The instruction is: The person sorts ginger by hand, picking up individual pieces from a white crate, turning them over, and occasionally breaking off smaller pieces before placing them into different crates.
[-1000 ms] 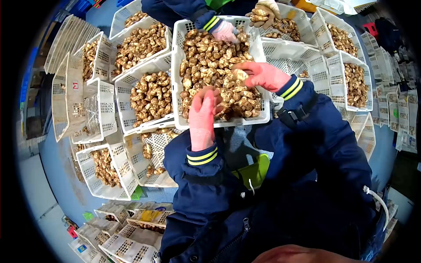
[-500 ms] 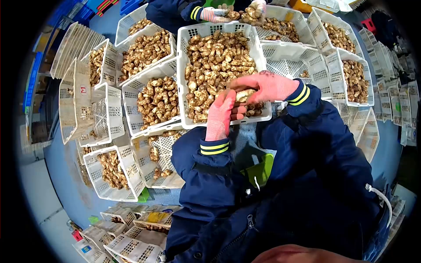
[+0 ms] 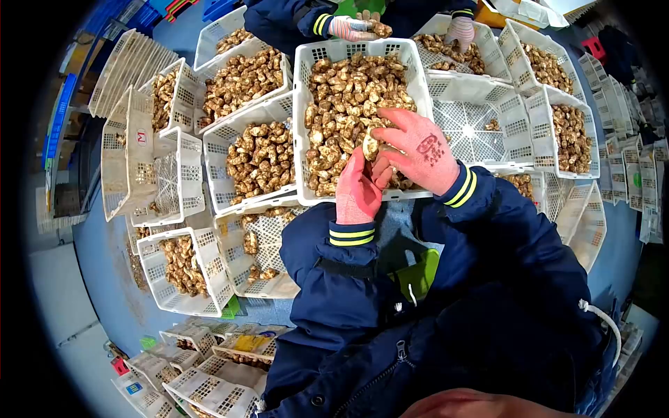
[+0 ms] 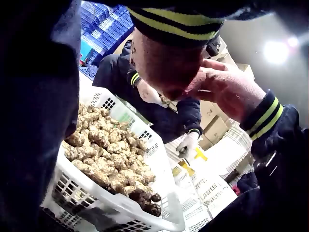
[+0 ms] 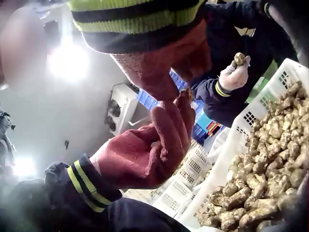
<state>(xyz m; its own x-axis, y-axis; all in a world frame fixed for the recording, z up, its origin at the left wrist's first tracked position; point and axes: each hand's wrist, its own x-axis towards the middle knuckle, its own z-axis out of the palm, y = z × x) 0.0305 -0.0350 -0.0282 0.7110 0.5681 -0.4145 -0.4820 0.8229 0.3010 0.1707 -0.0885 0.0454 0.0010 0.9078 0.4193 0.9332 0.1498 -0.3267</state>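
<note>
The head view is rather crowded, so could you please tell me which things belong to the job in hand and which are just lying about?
In the job:
- left hand
- right hand
- pale piece at their fingers
- middle crate
- brown pieces

Apparently just lying about:
- nested crates
- red object

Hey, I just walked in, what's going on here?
Someone in pink gloves has a knobbly brown-and-cream piece between their left hand and right hand, above a white crate heaped with similar pieces. Across from them, a second person's gloved hand holds another piece. More crates stand around, several partly filled, one with only a few pieces in it.
</note>
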